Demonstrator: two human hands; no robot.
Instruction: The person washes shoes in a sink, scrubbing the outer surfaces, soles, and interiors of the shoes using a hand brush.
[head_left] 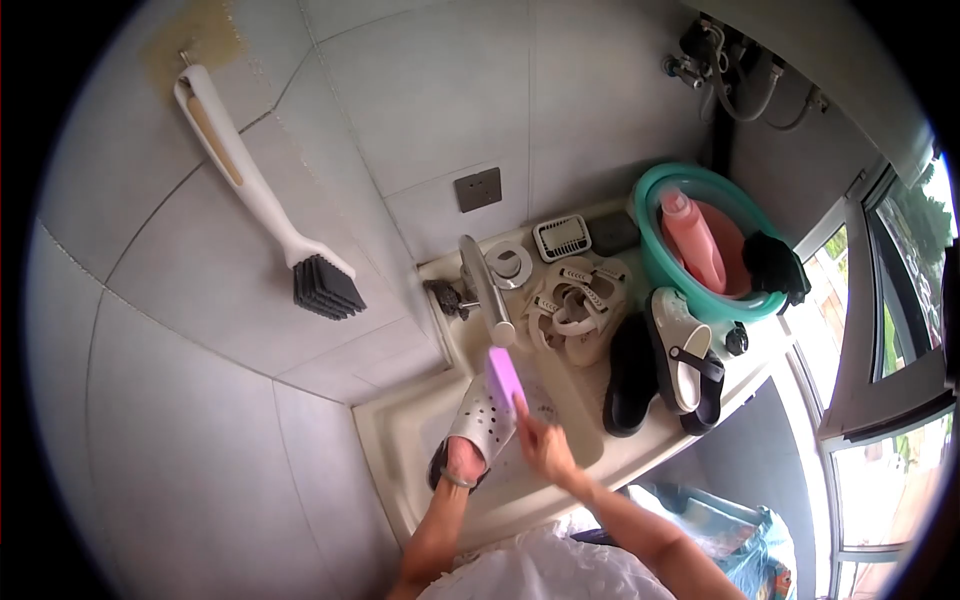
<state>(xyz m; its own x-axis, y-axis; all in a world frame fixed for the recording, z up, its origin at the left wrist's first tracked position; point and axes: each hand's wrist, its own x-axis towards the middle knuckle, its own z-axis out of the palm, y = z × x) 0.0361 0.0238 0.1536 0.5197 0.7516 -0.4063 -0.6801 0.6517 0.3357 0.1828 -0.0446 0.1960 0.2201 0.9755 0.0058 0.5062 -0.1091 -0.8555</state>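
Note:
My left hand point(464, 462) is pushed into the opening of a white clog point(484, 416) with round holes, and holds it tilted over the sink basin; the fingers are hidden inside. My right hand point(546, 448) grips a purple scrubbing brush point(506, 376) by its near end. The brush lies against the clog's toe end; its bristles do not show. Just above the brush's far end is the spout of a metal faucet point(484, 285). The cream sink point(400, 455) lies under both hands.
On the counter to the right are white sandals point(575, 310), a black insole point(629, 375), another white clog point(676, 345) and a teal basin point(650, 235) holding a pink bottle point(694, 245). A white soap dish point(562, 239) stands behind. A long-handled brush point(245, 190) hangs on the left wall.

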